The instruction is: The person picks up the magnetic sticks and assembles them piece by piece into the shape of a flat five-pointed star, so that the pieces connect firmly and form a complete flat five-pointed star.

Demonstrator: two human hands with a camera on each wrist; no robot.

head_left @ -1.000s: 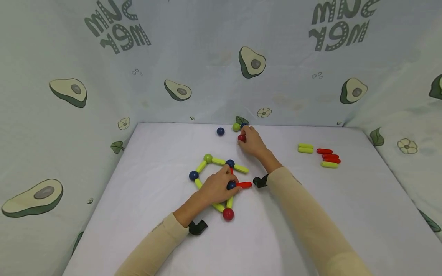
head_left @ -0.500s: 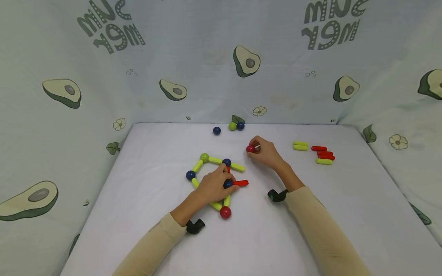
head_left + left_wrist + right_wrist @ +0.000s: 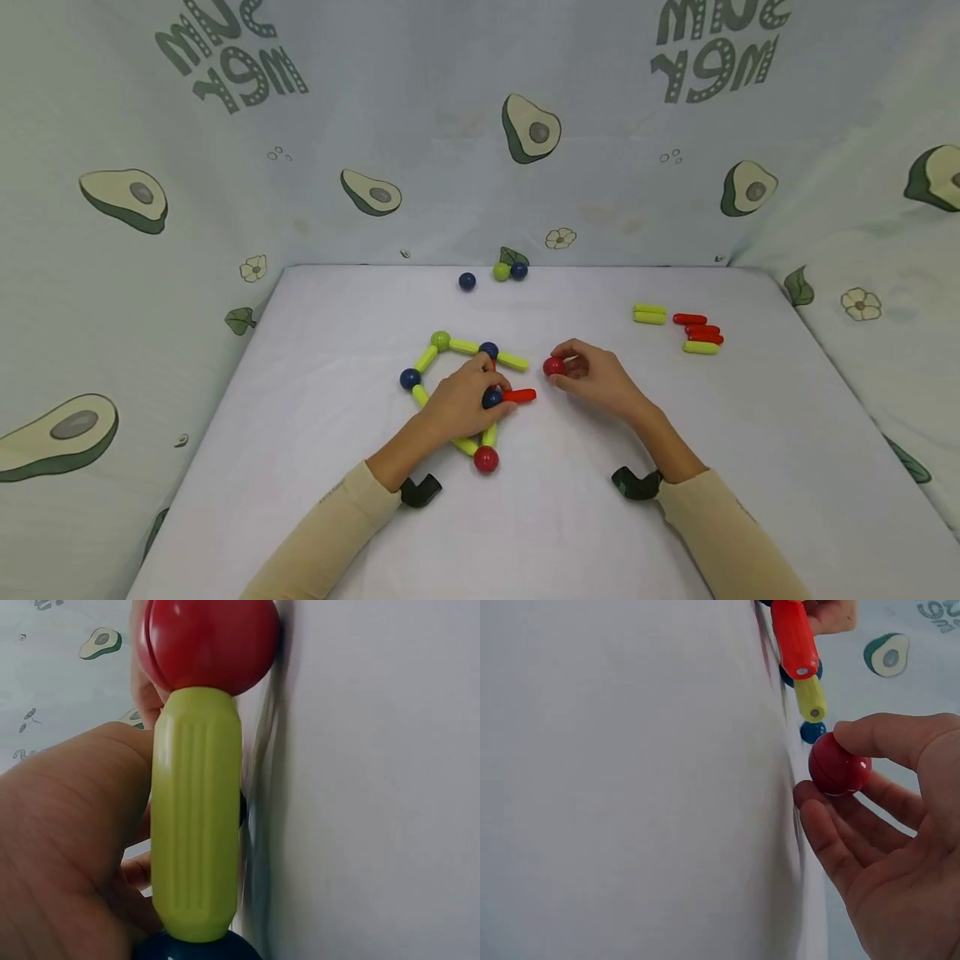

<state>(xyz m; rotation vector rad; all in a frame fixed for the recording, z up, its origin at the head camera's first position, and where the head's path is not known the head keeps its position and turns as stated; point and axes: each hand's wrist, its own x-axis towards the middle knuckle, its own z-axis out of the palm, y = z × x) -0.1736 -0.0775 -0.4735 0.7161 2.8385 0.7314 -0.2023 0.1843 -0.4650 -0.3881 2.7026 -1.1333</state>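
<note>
A ring of yellow-green rods and balls lies on the white table. My left hand [image 3: 462,402] grips a blue ball [image 3: 492,398] on its right side, from which a red rod [image 3: 520,396] points right. Just above, a yellow-green rod [image 3: 513,362] sticks out from another blue ball [image 3: 488,350]. The ring's near corner is a red ball [image 3: 486,459]; its far corner is a green ball [image 3: 440,340]. Right of the two free rod ends, my right hand [image 3: 597,379] pinches a loose red ball [image 3: 838,766] between thumb and fingers. The left palm hides part of the ring.
Toward the back edge sit a lone blue ball [image 3: 467,282], a green ball [image 3: 501,272] and a blue ball [image 3: 519,271] beside it. Loose yellow-green rods [image 3: 649,313] and red rods [image 3: 702,331] lie at the back right. A printed avocado cloth [image 3: 420,125] hangs behind the table.
My right hand has brought the red ball from the back of the table toward me, to the right of the ring. The left hand keeps its hold; the view has shifted slightly.
</note>
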